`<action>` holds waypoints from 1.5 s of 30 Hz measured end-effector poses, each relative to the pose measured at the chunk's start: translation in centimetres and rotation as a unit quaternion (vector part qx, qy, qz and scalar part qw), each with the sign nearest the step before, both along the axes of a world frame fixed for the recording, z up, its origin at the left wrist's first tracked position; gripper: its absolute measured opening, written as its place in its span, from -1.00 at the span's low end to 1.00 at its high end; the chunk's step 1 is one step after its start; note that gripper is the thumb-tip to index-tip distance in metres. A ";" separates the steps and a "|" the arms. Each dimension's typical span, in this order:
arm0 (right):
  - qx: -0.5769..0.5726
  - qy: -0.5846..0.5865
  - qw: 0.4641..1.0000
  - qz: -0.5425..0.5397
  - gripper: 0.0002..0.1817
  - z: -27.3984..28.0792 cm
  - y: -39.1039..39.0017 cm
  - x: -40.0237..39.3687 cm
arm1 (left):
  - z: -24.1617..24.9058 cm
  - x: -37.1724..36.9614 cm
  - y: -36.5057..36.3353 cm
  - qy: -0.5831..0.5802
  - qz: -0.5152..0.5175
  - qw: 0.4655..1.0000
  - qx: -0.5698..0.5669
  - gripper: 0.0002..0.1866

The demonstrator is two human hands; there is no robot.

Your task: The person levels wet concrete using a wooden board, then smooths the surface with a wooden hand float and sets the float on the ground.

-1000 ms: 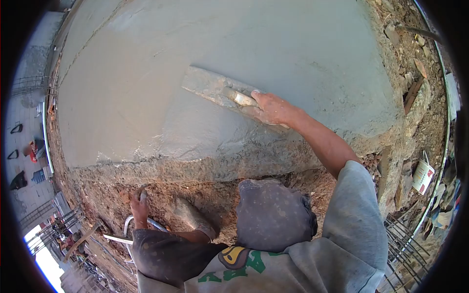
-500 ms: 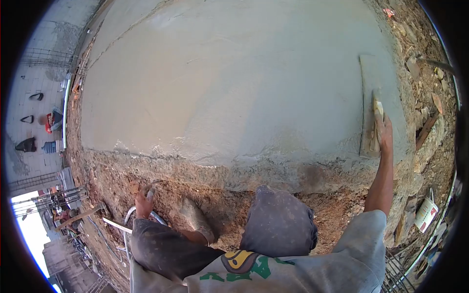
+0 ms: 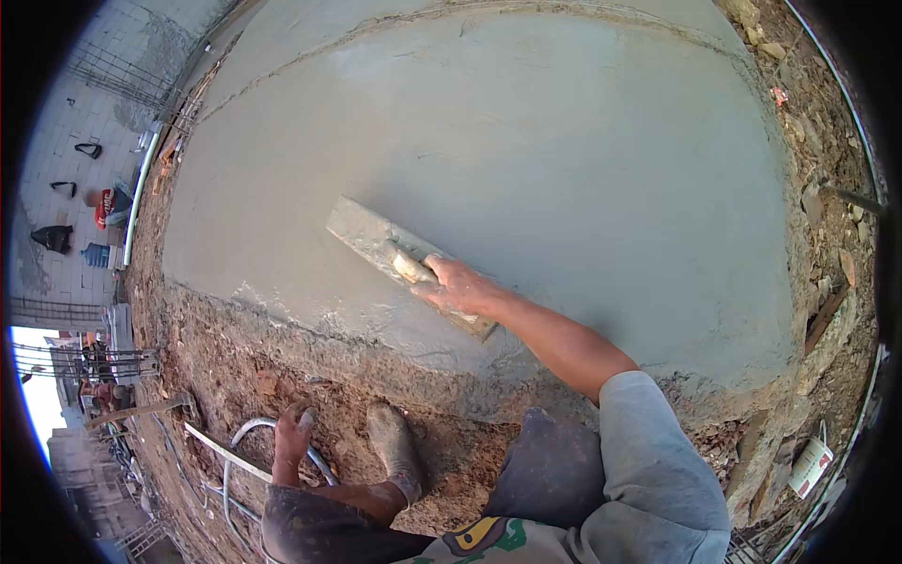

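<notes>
Beneath the right fingers: long float (image 3: 362,228), flat on grey concrete (image 3: 611,188).
Right hand (image 3: 456,287): fingers wrapped around the float's handle (image 3: 408,267).
Left hand (image 3: 293,434): fingers bent; cannot tell whether they grip anything.
Near the left fingers: muddy boot (image 3: 393,446), curved pipe (image 3: 246,425).
Well right of the right fingers: white bucket (image 3: 810,467).

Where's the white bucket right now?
In the head view, the bucket lies at lower right, on the rubble beyond the slab's near right corner.
</notes>
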State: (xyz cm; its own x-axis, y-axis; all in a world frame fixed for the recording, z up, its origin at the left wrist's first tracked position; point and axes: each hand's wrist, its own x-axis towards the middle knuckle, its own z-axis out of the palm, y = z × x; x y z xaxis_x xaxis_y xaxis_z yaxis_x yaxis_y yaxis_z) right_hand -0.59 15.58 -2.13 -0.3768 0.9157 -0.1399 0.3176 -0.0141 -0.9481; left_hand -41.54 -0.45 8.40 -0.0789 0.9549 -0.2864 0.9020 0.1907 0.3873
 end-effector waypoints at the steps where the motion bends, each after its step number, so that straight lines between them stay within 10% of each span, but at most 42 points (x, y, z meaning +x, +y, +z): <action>1: 0.029 -0.019 0.999 0.028 -0.45 -0.1 1.8 -1.8 | -0.2 -0.6 0.0 -0.007 0.020 1.000 -0.006 -0.62; 17: -0.033 -0.066 0.978 -0.197 -0.40 -4.1 10.7 8.0 | -3.7 -5.2 -2.3 -0.004 0.038 0.995 -0.088 -0.66; 24: -0.150 -0.023 0.912 -0.381 -0.45 -2.0 -1.3 24.0 | -4.8 -6.4 -1.0 0.030 -0.123 0.991 -0.036 -0.70; 31: -0.144 0.043 0.847 -0.509 -0.57 -0.4 -17.0 36.4 | -5.2 -5.4 1.5 -0.038 0.033 0.991 -0.127 -0.69; 45: -0.036 0.206 0.652 -0.729 -0.60 -2.2 -37.4 46.8 | -5.4 -0.4 6.3 0.054 -0.086 0.988 -0.117 -0.58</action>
